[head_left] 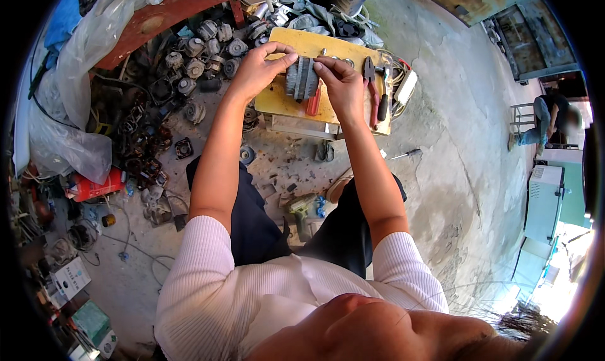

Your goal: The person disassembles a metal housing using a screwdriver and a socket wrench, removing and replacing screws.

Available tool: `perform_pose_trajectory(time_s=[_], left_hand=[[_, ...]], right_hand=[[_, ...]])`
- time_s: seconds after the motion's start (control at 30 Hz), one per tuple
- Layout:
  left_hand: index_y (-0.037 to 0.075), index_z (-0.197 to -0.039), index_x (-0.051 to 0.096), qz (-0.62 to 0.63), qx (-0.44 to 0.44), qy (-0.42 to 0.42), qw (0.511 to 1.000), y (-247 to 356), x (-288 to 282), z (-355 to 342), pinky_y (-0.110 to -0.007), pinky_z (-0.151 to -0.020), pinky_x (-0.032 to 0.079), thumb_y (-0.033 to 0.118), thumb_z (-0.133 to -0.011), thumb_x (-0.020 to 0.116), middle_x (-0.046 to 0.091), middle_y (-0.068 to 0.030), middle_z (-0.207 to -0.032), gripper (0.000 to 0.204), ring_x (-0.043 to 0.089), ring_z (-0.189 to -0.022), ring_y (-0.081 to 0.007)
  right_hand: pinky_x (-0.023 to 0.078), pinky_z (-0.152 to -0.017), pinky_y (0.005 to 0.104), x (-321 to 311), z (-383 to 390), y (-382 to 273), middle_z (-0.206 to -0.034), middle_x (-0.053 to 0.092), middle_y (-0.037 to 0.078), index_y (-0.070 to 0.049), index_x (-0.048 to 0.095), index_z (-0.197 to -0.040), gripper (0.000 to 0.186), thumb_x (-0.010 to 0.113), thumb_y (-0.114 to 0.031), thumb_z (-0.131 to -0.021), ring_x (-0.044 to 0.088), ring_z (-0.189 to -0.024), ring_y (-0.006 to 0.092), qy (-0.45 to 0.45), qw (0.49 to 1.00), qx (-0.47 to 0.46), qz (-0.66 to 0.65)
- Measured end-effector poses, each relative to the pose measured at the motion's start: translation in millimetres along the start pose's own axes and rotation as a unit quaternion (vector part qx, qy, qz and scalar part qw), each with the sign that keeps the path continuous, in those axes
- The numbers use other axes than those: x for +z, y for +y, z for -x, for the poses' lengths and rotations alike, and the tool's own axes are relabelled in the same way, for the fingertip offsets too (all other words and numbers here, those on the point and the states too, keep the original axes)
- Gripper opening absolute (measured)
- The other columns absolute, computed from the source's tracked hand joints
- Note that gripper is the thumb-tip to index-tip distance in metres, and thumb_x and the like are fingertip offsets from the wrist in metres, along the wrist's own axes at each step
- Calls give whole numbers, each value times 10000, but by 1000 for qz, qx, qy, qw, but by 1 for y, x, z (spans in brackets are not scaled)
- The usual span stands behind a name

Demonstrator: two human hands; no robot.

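Between my two hands is a grey, ribbed metal block (302, 79) that looks like a small motor body, above a yellow board (270, 101). My left hand (261, 69) grips its upper left side with thumb and fingers. On the opposite side, the closed fingers of my right hand (343, 87) hold the upper right edge. Just below the block, a red handle (313, 104) shows, its other end hidden. Pliers with red grips (374, 102) lie to the right of my right hand, beside a black-handled tool (383, 105). Small round metal parts (348, 63) sit behind that hand.
Many small used motors (195, 68) are heaped on the floor at left. A green power tool (301, 209) lies between my legs, and a screwdriver (406, 153) at right. A coiled cable (398, 74) hangs by the board. Another person (548, 118) bends over at far right.
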State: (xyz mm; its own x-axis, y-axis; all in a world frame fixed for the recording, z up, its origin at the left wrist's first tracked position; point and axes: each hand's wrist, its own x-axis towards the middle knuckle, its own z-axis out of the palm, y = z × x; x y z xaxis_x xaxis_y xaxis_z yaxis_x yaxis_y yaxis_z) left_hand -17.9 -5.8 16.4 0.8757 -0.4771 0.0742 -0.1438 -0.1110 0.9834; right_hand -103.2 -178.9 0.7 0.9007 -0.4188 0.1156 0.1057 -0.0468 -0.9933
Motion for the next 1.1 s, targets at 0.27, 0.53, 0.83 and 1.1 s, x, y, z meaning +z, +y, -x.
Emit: perform_pose_trajectory(time_s=[0.27, 0.53, 0.83, 1.1], left_hand=[[41, -1045, 693, 22, -22, -29, 999, 2, -2, 2, -267, -828, 494, 275, -900, 711, 708, -47, -1033, 276, 640, -940, -111], [41, -1045, 685, 30, -8, -40, 999, -3, -4, 3, -254, -804, 504, 235, -911, 699, 702, -39, -1049, 236, 649, -916, -104], [32, -1061, 672, -11, -3, -3, 1000, 3, 2, 4, -251, -799, 503, 242, -915, 695, 698, -33, -1008, 257, 647, -901, -103], [40, -1056, 671, 48, -7, -49, 998, -2, -3, 4, -257, -799, 499, 242, -912, 698, 692, -19, -1017, 250, 640, -918, -109]], right_hand=[[514, -716, 255, 3, 1, 3, -861, 707, 72, 12, 702, -977, 158, 693, -117, -886, 674, -779, 117, 29, 994, -58, 85], [522, -714, 273, 5, 3, -2, -852, 702, 96, 0, 706, -985, 176, 694, -145, -886, 683, -763, 150, 37, 989, -70, 121], [517, -704, 249, 4, 1, 2, -822, 713, 68, 10, 715, -986, 170, 703, -126, -883, 669, -758, 107, 24, 997, -45, 65], [516, -708, 247, 4, 2, 0, -831, 720, 70, 8, 718, -985, 167, 704, -120, -879, 668, -755, 102, 26, 996, -44, 79]])
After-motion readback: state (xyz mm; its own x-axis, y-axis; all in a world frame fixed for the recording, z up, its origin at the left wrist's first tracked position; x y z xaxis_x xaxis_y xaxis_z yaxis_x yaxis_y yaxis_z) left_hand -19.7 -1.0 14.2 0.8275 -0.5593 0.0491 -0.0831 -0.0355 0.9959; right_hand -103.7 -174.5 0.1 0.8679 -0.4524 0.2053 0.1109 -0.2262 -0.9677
